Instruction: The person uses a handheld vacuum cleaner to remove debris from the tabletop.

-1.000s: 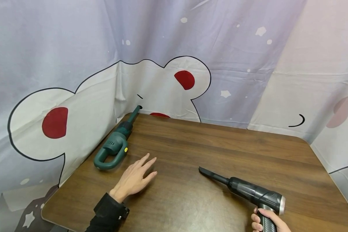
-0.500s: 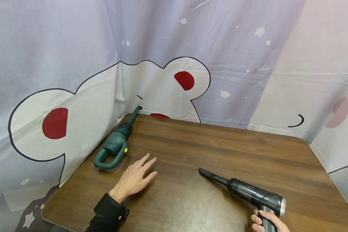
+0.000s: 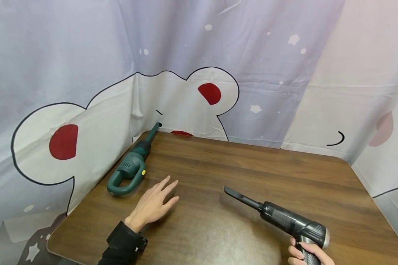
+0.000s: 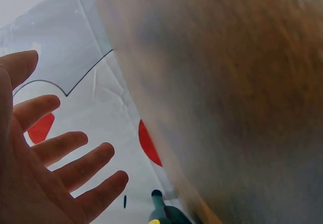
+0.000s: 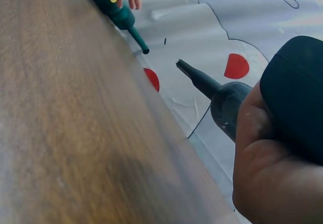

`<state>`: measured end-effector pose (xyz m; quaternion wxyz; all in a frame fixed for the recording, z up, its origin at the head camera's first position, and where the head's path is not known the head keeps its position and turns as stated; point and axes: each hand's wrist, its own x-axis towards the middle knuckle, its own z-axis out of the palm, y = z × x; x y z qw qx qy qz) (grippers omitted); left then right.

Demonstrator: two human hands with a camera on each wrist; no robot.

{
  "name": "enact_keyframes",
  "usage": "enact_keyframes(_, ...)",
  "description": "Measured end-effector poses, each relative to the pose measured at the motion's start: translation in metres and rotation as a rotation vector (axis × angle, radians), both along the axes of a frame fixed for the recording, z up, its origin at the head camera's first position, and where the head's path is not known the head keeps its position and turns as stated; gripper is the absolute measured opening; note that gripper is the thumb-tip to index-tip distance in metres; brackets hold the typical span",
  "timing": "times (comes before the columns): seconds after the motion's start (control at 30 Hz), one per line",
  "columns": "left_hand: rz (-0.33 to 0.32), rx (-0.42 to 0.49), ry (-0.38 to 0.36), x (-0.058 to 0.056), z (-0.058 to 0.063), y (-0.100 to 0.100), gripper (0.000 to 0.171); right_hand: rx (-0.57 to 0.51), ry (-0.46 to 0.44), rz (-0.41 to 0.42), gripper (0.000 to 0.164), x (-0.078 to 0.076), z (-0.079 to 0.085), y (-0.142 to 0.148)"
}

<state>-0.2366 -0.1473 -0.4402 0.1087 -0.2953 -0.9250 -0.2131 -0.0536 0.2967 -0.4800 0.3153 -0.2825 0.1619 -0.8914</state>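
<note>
My right hand (image 3: pixel 310 253) grips the pistol handle of a black handheld vacuum (image 3: pixel 285 219), whose long flat nozzle points left and away over the table. In the right wrist view the fingers (image 5: pixel 252 118) wrap the handle, and the handle's black base (image 5: pixel 298 98) hides part of the body. My left hand (image 3: pixel 154 202) is held over the table's left half with fingers spread, holding nothing. Beyond it, along the table's left edge, lies a green power tool (image 3: pixel 131 165) like a leaf blower, with a loop handle, a yellow button and a narrow nozzle toward the far corner.
The brown wooden table (image 3: pixel 199 165) has rounded corners. A cloth curtain (image 3: pixel 175 99) with cartoon bears in white, red and lilac hangs close along its back and left edges. A black sleeve (image 3: pixel 122 243) covers my left forearm.
The black vacuum's nozzle tip has swung slightly up and to the left in my right hand. The head view has shifted a little. My left hand and the green tool stay put.
</note>
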Motion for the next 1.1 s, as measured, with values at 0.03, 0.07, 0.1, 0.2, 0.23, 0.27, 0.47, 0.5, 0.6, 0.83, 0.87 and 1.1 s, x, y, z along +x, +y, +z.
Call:
enact_keyframes(0.03, 0.000, 0.000, 0.001, 0.000, 0.000, 0.000, 0.056, 0.005, 0.001, 0.002, 0.040, 0.000, -0.001, 0.000)
enact_keyframes(0.07, 0.000, -0.001, 0.003, 0.000, -0.001, -0.001, 0.056, 0.007, -0.001, 0.006, 0.040, 0.000, -0.002, 0.000)
enact_keyframes(0.1, -0.002, -0.001, 0.003, 0.000, -0.001, -0.001, 0.056, 0.008, -0.002, 0.008, 0.040, 0.000, -0.002, 0.000)
enact_keyframes(0.2, -0.005, 0.002, 0.005, 0.000, -0.002, -0.001, 0.056, 0.001, -0.012, 0.014, 0.040, 0.000, -0.003, -0.002)
enact_keyframes(0.23, -0.006, 0.003, 0.003, 0.000, -0.002, -0.001, 0.056, -0.002, -0.015, 0.014, 0.040, 0.000, -0.004, -0.003)
enact_keyframes(0.27, -0.006, 0.004, 0.002, 0.000, -0.002, -0.001, 0.056, -0.005, -0.017, 0.014, 0.040, 0.001, -0.004, -0.004)
enact_keyframes(0.47, -0.007, 0.003, 0.001, 0.000, -0.001, -0.002, 0.056, -0.007, -0.009, 0.013, 0.039, 0.001, -0.007, -0.005)
enact_keyframes(0.5, -0.007, 0.003, 0.002, 0.000, -0.001, -0.002, 0.056, -0.006, -0.009, 0.013, 0.039, 0.001, -0.007, -0.005)
enact_keyframes(0.6, -0.006, 0.003, 0.004, 0.000, -0.001, -0.002, 0.056, -0.002, -0.006, 0.013, 0.038, 0.001, -0.008, -0.005)
enact_keyframes(0.83, 0.001, 0.004, -0.002, 0.001, -0.001, -0.003, 0.056, -0.004, 0.030, 0.024, 0.038, -0.001, -0.013, -0.006)
enact_keyframes(0.87, 0.001, 0.004, -0.001, 0.001, -0.001, -0.003, 0.056, -0.004, 0.035, 0.026, 0.038, -0.001, -0.013, -0.006)
enact_keyframes(1.1, 0.001, 0.004, 0.007, 0.002, -0.002, -0.003, 0.056, -0.006, 0.000, 0.028, 0.037, 0.001, -0.014, -0.004)
